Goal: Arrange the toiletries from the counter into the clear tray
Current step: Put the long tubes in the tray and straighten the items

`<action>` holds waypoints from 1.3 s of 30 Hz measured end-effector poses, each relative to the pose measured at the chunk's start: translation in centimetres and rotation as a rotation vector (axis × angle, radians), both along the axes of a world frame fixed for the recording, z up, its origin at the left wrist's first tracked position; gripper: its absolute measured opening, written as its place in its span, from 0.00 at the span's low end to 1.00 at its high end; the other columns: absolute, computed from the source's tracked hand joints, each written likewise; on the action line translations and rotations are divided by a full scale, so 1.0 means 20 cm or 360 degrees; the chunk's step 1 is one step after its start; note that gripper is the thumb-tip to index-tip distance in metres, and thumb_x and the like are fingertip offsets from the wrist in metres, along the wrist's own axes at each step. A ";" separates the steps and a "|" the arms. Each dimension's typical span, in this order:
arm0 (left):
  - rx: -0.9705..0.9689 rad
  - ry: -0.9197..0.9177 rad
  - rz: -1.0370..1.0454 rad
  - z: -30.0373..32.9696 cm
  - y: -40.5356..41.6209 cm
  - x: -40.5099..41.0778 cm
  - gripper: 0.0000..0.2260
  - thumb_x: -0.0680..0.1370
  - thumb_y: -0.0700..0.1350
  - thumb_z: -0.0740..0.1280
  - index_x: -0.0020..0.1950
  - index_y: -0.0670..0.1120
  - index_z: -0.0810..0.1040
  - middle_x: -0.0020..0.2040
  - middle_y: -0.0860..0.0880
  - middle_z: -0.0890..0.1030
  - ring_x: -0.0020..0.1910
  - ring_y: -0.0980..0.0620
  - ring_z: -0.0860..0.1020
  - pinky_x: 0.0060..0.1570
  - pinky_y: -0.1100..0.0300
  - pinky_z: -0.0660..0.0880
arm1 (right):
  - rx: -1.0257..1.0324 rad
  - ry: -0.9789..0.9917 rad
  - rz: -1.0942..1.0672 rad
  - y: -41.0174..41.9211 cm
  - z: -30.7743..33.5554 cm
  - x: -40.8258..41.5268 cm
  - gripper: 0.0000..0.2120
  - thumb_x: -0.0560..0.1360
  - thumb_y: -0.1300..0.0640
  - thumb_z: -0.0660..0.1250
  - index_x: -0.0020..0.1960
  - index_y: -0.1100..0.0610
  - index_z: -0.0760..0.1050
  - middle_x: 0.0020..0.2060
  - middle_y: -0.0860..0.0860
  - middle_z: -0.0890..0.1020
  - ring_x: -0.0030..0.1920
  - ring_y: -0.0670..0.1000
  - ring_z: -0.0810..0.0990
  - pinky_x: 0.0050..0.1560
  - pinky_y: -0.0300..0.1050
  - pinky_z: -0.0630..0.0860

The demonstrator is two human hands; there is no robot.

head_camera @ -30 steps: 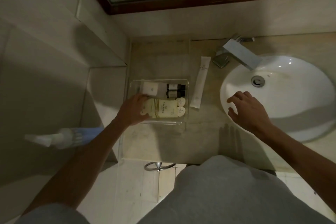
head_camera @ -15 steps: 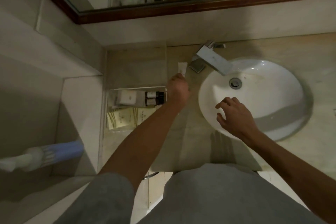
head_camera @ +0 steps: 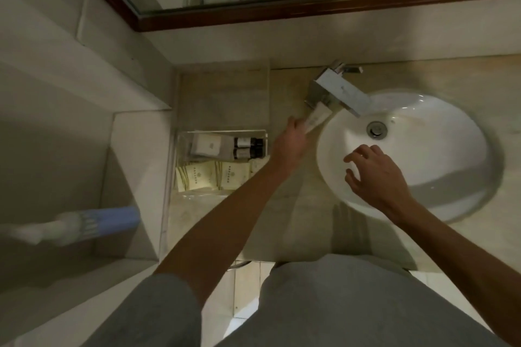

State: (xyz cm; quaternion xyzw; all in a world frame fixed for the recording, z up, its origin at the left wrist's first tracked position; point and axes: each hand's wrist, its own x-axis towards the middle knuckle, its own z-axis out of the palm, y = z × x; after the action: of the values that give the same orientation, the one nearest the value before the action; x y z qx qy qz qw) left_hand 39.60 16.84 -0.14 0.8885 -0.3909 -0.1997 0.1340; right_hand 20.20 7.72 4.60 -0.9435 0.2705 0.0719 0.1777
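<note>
Tube [head_camera: 315,120] sits pinched in your left hand [head_camera: 290,144], lifted by the tap [head_camera: 338,93], right of the tray [head_camera: 222,132]. Swing it left, lay it flat beside the bottles [head_camera: 248,147]. Your right hand [head_camera: 375,175] hovers spread over the sink [head_camera: 451,149].

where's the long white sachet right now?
Head view, centre: the long white sachet is gripped at its near end by the left hand, angled toward the faucet, between the clear tray and the sink.
</note>
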 end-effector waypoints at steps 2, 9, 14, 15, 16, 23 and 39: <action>-0.0221 0.0050 -0.0164 0.09 0.10 0.02 0.15 0.78 0.40 0.63 0.65 0.40 0.71 0.57 0.41 0.72 0.43 0.43 0.78 0.37 0.54 0.75 | 0.0001 -0.0007 0.0006 0.01 -0.01 -0.01 0.15 0.74 0.54 0.71 0.60 0.57 0.79 0.58 0.55 0.79 0.55 0.54 0.76 0.51 0.50 0.77; 0.0049 -0.0222 -0.0633 0.13 0.80 0.40 0.21 0.77 0.44 0.65 0.70 0.43 0.68 0.63 0.41 0.72 0.46 0.43 0.79 0.43 0.50 0.78 | 0.0013 0.0062 0.0029 0.11 -0.07 -0.05 0.13 0.75 0.53 0.69 0.58 0.55 0.79 0.57 0.54 0.79 0.56 0.54 0.75 0.51 0.51 0.78; 0.0281 -0.0273 -0.0736 0.01 1.04 0.53 0.21 0.78 0.48 0.64 0.69 0.44 0.68 0.58 0.44 0.74 0.46 0.49 0.77 0.46 0.53 0.79 | 0.0060 0.0097 0.0034 0.19 -0.10 -0.05 0.13 0.75 0.53 0.69 0.59 0.54 0.79 0.58 0.53 0.79 0.57 0.53 0.75 0.53 0.50 0.78; 0.0266 -0.0303 -0.0768 -0.01 1.06 0.53 0.21 0.78 0.49 0.64 0.69 0.44 0.68 0.59 0.45 0.74 0.48 0.49 0.77 0.48 0.53 0.79 | 0.0069 0.0103 0.0030 0.20 -0.10 -0.05 0.13 0.75 0.53 0.69 0.59 0.54 0.78 0.58 0.53 0.79 0.57 0.53 0.75 0.53 0.50 0.77; 0.0267 -0.0341 -0.0798 -0.03 1.07 0.54 0.21 0.78 0.50 0.64 0.69 0.45 0.68 0.59 0.45 0.74 0.50 0.48 0.77 0.50 0.53 0.78 | 0.0068 0.0106 0.0028 0.21 -0.10 -0.05 0.13 0.75 0.52 0.69 0.59 0.54 0.78 0.57 0.53 0.79 0.57 0.53 0.75 0.53 0.50 0.77; 0.0361 -0.0503 -0.0866 0.00 1.08 0.54 0.24 0.75 0.54 0.61 0.70 0.49 0.65 0.63 0.48 0.71 0.58 0.49 0.71 0.60 0.50 0.72 | 0.0060 0.0078 0.0015 0.20 -0.08 -0.06 0.13 0.75 0.53 0.69 0.58 0.55 0.79 0.57 0.53 0.79 0.57 0.54 0.75 0.52 0.50 0.77; 0.0065 -0.0550 -0.0699 0.29 0.56 0.01 0.32 0.63 0.51 0.68 0.65 0.42 0.72 0.61 0.43 0.75 0.59 0.43 0.73 0.58 0.50 0.68 | 0.0092 -0.0019 -0.0205 -0.15 -0.10 -0.52 0.13 0.76 0.53 0.68 0.59 0.55 0.79 0.57 0.53 0.79 0.57 0.53 0.76 0.52 0.49 0.76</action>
State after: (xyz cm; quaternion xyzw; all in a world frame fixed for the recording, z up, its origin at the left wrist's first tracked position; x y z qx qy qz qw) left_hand 39.75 28.12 5.75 0.8059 -0.5870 -0.0772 0.0009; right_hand 9.75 4.80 2.52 -0.9190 0.3272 0.0626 0.2108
